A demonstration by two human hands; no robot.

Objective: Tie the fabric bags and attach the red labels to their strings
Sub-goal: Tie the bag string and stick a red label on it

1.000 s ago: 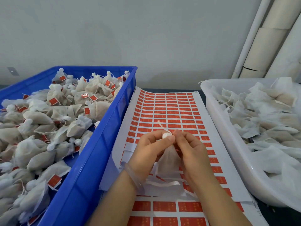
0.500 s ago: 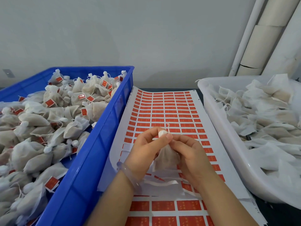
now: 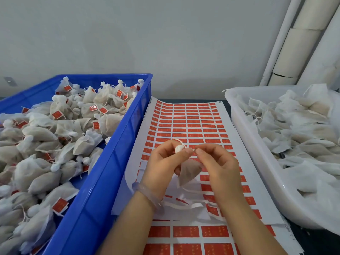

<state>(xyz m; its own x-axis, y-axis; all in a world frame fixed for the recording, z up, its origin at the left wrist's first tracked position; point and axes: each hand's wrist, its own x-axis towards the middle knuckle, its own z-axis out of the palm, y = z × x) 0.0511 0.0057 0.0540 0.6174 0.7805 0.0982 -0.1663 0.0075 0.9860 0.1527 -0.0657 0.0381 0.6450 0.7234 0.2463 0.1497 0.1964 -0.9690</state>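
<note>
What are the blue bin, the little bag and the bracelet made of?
The blue bin looks like hard plastic, smooth and slightly shiny, with light glinting on its rim. The bag is thin white fabric, matte and slightly see-through, with brownish filling showing through. The bracelet is pale, translucent and glossy, perhaps jade or glass; I can't tell which.

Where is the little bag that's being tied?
Head view, centre: the left hand grips the fabric bag and the right hand pinches its string, above the red label sheet, between the blue crate and the white tub.
</note>
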